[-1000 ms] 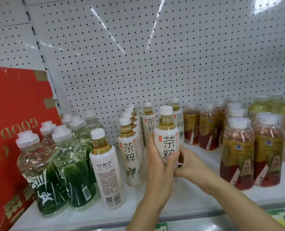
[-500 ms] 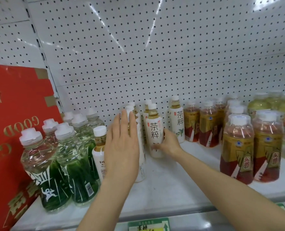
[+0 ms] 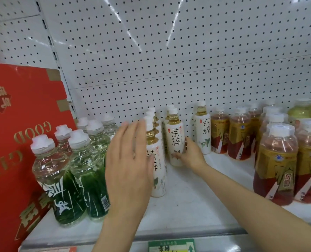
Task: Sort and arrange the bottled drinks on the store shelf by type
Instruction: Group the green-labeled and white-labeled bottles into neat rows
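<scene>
From the head camera, a person's right hand (image 3: 188, 154) curls its fingers round the lower body of a white-labelled tea bottle (image 3: 175, 140), which stands upright on the white shelf (image 3: 196, 202) in front of a pegboard back panel (image 3: 169, 51). The left hand (image 3: 128, 171) is raised with fingers straight and together, holding nothing, just in front of a row of matching tea bottles (image 3: 156, 160) (whether it touches them is unclear through motion blur). Green-labelled clear bottles (image 3: 74, 171) stand left beside a red carton (image 3: 14, 142); brown tea bottles (image 3: 274, 160) stand right.
</scene>
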`<state>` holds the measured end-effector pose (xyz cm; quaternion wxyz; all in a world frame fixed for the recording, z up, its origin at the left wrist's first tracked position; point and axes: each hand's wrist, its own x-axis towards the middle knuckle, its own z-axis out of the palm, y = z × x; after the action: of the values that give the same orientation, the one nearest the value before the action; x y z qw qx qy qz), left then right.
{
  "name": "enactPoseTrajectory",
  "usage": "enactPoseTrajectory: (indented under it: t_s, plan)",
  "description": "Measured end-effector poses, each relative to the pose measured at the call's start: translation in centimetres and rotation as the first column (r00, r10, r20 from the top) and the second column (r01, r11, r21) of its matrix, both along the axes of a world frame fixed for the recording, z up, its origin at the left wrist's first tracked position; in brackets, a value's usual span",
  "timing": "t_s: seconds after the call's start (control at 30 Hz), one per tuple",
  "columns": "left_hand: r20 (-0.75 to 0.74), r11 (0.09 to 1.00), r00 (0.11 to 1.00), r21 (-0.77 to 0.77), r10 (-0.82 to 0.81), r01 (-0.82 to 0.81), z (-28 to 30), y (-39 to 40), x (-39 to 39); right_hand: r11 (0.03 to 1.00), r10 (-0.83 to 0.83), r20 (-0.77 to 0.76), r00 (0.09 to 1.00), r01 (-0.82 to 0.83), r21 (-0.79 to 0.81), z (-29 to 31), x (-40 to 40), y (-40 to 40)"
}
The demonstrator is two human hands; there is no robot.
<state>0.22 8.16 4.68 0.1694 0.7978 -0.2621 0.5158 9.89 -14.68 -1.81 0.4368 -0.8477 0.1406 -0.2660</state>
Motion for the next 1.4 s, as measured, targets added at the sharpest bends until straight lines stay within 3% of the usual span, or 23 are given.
enactPoseTrajectory:
  t_s: [0.07,0.13,0.23,0.4,0.5,0.63,0.73,0.93,1.17,1.3,1.4]
  plan:
    - [-0.081,0.948,0.995,-0.317,-0.062,0.034,-1.9,1.3,-1.8,0.995,-0.012,-0.007,1.000,0.012,-0.100,-0.1,-1.0,-0.1]
    - [-0.355,0.855,0.923,-0.515,-0.149,-0.060,-3.6,1.6,-2.5,0.972,-0.021,-0.059,0.998,0.007,-0.236,0.0,-2.1,-0.1]
    - [-0.596,0.864,0.767,-0.490,-0.236,-0.115,-4.8,1.2,-1.6,0.895,-0.086,-0.111,0.990,0.028,-0.445,0.5,-3.4,-0.3]
    - [-0.625,0.808,0.700,-0.578,-0.344,-0.118,-5.9,1.3,-0.9,0.767,-0.218,-0.154,0.964,0.072,-0.638,0.2,-4.9,-1.8]
    - [-0.606,0.786,0.661,-0.617,-0.444,-0.037,-6.5,0.4,-2.3,0.787,-0.299,-0.137,0.945,0.163,-0.595,-0.1,-4.7,-3.2]
    - [-0.598,0.828,0.651,-0.554,-0.467,0.085,-6.7,-1.1,-3.0,0.878,-0.366,-0.056,0.929,0.325,-0.351,0.0,-3.0,-4.6]
    - [-0.619,0.826,0.625,-0.558,-0.476,0.077,-6.9,-1.0,-2.2,0.904,-0.362,-0.002,0.932,0.351,-0.242,0.6,-1.4,-5.3]
    - [-0.629,0.827,0.616,-0.558,-0.475,0.067,-7.2,0.5,-0.3,0.813,-0.494,0.061,0.868,0.485,-0.321,3.9,1.5,-6.2]
    - [-0.631,0.815,0.589,-0.574,-0.505,0.083,-7.8,1.2,0.7,0.790,-0.548,-0.038,0.836,0.501,-0.354,5.7,2.9,-6.8]
    - [-0.625,0.819,0.603,-0.567,-0.496,0.087,-8.0,1.1,0.9,0.727,-0.584,0.037,0.811,0.543,-0.421,6.1,2.7,-6.6]
    - [-0.603,0.814,0.617,-0.571,-0.506,0.109,-8.1,1.0,0.9,0.813,-0.492,0.096,0.865,0.496,-0.305,5.6,2.3,-5.5]
